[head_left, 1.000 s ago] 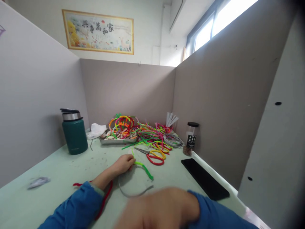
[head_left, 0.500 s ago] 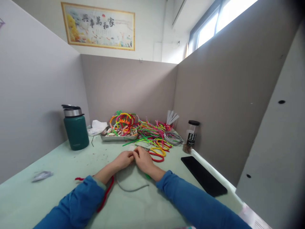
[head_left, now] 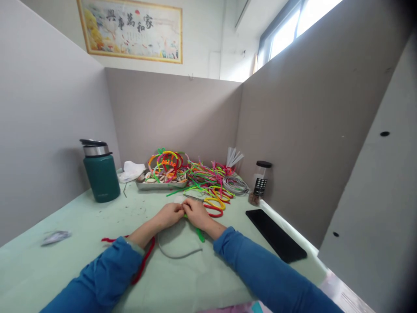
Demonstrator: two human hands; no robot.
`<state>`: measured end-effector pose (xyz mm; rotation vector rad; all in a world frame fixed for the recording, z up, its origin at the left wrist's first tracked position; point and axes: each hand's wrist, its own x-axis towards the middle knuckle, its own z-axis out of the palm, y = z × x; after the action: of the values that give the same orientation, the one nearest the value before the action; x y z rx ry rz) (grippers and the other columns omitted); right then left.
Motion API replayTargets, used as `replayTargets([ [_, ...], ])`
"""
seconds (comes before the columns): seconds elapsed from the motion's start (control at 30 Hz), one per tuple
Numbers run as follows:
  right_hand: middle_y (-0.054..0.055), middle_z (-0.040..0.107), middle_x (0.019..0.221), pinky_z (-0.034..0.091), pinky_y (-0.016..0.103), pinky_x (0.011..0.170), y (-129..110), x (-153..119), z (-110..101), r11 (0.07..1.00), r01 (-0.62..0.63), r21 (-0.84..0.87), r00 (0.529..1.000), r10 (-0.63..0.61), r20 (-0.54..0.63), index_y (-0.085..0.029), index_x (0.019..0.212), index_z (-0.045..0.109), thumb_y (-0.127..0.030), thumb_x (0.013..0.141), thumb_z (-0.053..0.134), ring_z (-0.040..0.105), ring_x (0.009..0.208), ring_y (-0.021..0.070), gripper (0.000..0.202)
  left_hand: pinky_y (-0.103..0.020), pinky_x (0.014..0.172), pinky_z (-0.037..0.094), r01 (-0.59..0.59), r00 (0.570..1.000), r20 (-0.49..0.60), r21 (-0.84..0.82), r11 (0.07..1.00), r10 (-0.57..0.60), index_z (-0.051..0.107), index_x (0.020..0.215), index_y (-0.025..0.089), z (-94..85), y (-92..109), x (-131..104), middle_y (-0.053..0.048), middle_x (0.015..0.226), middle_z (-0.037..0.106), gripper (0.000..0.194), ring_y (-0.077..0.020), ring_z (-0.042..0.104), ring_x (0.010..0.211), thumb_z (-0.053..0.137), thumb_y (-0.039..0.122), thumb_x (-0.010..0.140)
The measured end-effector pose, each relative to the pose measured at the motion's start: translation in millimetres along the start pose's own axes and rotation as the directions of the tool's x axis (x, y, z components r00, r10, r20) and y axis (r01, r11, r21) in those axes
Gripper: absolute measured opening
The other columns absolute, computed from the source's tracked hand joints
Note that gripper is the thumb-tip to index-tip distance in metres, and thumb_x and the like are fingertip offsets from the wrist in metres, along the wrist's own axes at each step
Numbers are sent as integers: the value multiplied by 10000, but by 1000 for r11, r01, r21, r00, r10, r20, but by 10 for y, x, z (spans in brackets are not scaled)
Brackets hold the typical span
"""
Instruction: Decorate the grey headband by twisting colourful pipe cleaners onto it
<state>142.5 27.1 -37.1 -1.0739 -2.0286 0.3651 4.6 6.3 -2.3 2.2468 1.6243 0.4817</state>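
1. Green stem (head_left: 200, 235) sits between the two hands, around the middle of the desk (head_left: 182, 282), its loose tail pointing to 5 o'clock.
2. Both grips look closed: left hand (head_left: 168, 214) and right hand (head_left: 196, 214) meet at the fingertips, pinched on that stem. Its shape beneath them is hidden.
3. Work on this piece therefore seems under way and unfinished; no completed form shows.
4. At 6 o'clock from the hands, a grey band (head_left: 178, 258) curves on the desk. Whether its hidden end is joined to the green stem, I cannot tell.
5. At 7 o'clock, a red stem (head_left: 143, 268) lies partly under the left sleeve (head_left: 120, 265), apparently unworked.
6. At 11 o'clock, coloured hoops (head_left: 168, 163) stand in the tray (head_left: 156, 186); these look done.
7. At 1 o'clock, a stem pile (head_left: 208, 176) and, at 2 o'clock, a grey coil (head_left: 237, 190) appear unshaped.
8. Scissors (head_left: 196, 198) lie just beside the right hand, at 1 o'clock, unheld.
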Motion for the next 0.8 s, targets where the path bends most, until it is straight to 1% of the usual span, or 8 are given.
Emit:
replayTargets([
  [0.07,13,641,761,359,223,627,-8,3,-11,1000,-12,6,1000,12,0,-187,815,617,-196,813,443,549,705,132,175,-208,526,298,-1,1000,-4,7,1000,1,546,611,167,13,-13,10,-6,567,552,236,-129,491,579,369,240,749],
  [0.2,16,647,747,378,226,635,-16,19,-21,997,-61,56,998,61,0,-180,787,631,-179,783,468,552,701,135,163,-212,536,297,-28,998,-58,32,999,29,539,647,170,65,-67,39,-10,594,561,218,-131,501,597,380,261,766],
  [0.3,20,652,751,391,231,646,4,37,-9,990,-97,107,995,98,-4,-176,769,641,-172,767,473,557,704,137,168,-213,543,300,-33,993,-114,12,999,34,520,729,171,89,-89,42,-6,609,563,173,-129,502,593,408,295,776],
  [0.37,21,656,760,397,235,651,29,50,1,983,-111,144,994,112,-1,-176,770,648,-166,761,472,559,705,137,177,-211,547,304,-40,991,-129,-12,999,38,498,778,176,89,-86,30,4,609,558,160,-125,501,588,419,315,785],
  [0.47,23,650,739,401,240,635,62,70,1,972,-127,200,992,125,25,-167,760,654,-173,752,478,555,689,141,176,-209,560,312,-98,988,-119,-20,995,95,472,787,188,73,-69,0,20,612,544,132,-122,497,594,423,311,793],
  [0.63,17,625,690,395,227,597,77,91,-21,955,-168,245,985,154,77,-155,717,650,-176,739,490,540,658,134,162,-214,578,321,-201,973,-120,-10,980,198,456,786,194,58,-59,-37,15,656,540,102,-127,496,621,435,293,783],
  [0.8,9,582,630,384,210,529,87,94,-7,933,-226,281,974,207,97,-156,698,630,-221,752,494,509,555,111,160,-214,607,335,-259,957,-133,8,966,258,472,835,193,53,-57,-52,-2,735,570,102,-137,515,680,473,250,750],
])
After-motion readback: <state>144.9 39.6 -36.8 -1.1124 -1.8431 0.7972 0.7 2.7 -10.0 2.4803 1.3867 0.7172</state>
